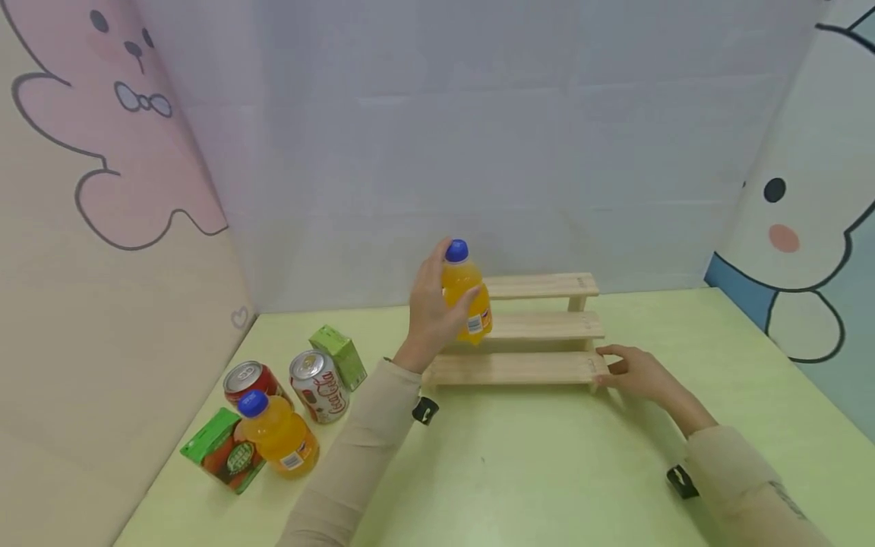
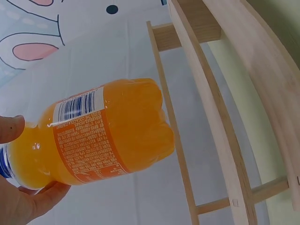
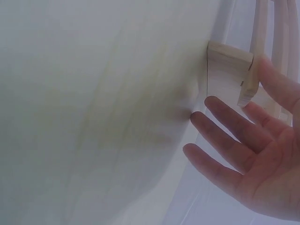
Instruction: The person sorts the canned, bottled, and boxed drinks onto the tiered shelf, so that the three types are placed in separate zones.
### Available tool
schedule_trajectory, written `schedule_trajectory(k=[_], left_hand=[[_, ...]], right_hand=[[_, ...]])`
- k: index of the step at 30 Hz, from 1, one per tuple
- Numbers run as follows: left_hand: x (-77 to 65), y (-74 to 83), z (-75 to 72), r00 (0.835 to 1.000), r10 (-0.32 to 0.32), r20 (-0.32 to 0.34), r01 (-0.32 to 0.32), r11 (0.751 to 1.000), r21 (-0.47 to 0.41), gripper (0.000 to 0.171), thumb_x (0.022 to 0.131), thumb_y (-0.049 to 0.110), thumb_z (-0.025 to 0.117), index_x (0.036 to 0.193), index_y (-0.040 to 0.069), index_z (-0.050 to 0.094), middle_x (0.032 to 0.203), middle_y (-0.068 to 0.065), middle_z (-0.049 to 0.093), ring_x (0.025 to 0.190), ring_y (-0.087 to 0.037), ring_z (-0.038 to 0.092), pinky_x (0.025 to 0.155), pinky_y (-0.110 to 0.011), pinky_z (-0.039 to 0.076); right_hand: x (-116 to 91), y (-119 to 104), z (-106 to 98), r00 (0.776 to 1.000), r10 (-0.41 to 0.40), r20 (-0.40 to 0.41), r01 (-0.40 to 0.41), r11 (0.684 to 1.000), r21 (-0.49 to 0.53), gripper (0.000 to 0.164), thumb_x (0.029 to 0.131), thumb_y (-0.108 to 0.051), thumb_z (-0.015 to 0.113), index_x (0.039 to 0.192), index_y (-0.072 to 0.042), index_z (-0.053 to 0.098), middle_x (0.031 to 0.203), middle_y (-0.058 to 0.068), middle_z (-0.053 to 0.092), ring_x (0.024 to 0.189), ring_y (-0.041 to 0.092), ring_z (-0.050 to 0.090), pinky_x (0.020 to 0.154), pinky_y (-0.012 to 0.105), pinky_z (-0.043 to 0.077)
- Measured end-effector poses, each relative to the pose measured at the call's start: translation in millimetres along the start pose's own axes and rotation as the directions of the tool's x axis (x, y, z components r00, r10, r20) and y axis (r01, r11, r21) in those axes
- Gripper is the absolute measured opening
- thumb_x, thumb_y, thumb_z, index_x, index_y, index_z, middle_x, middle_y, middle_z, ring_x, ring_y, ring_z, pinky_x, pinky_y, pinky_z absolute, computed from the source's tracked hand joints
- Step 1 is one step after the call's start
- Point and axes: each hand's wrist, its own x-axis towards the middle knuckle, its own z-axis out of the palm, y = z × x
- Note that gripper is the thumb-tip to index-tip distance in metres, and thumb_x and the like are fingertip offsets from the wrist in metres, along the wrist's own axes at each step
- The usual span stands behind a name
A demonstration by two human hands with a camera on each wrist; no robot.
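Observation:
My left hand (image 1: 434,313) grips a bottle of orange soda (image 1: 459,279) with a blue cap, holding it around its upper part. In the left wrist view the bottle's base (image 2: 140,124) points toward the tiers of a wooden step shelf (image 1: 519,369). The bottle hangs above the shelf's left part and overlaps its upper two steps in the head view. At the shelf's right end, my right hand (image 1: 642,374) pinches the lowest step between thumb and index finger. Its other fingers (image 3: 225,140) extend loosely beside the wooden end support (image 3: 229,56).
On the table's left stand a second orange soda bottle (image 1: 283,441), a red can (image 1: 249,377), a silver Coca-Cola can (image 1: 319,387), a green carton (image 1: 339,355) and a green-and-red juice carton (image 1: 222,448). A pale curtain (image 1: 478,152) hangs behind the shelf.

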Motion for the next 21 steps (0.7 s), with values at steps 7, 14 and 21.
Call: schedule_trajectory(k=[7,14,21], left_hand=[[14.9,5.0,11.3,0.999,0.013,0.047,-0.013,1.000,-0.006,0.067,0.079,0.008,0.070,0.135,0.003,0.033,0.117,-0.017,0.050,0.100,-0.026,0.052,0.081,-0.033,0.049],[29.4,12.9,24.7,0.998,-0.010,0.060,0.011,1.000,-0.022,0.067,0.079,0.009,0.070,0.136,0.005,0.034,0.119,-0.015,0.051,0.103,-0.025,0.050,0.084,-0.030,0.047],[38.2,16.1,37.1,0.996,-0.037,0.083,0.039,0.999,-0.023,0.067,0.080,0.009,0.069,0.136,0.006,0.033,0.119,-0.015,0.049,0.101,-0.025,0.053,0.082,-0.029,0.048]], right_hand=[[2.9,-0.6,-1.2,1.000,0.018,0.008,-0.017,1.000,-0.021,0.057,0.083,-0.020,0.066,0.124,0.012,0.044,0.106,0.035,0.056,0.094,0.044,0.057,0.074,0.051,0.048],[5.2,0.9,-3.4,1.000,0.030,0.004,-0.030,0.999,-0.023,0.058,0.081,-0.020,0.069,0.122,0.013,0.045,0.103,0.035,0.057,0.093,0.043,0.058,0.073,0.050,0.049],[6.2,3.7,-0.7,0.999,0.032,0.001,-0.032,0.999,0.001,0.057,0.081,-0.020,0.069,0.123,0.012,0.045,0.105,0.035,0.057,0.094,0.044,0.058,0.074,0.050,0.048]])
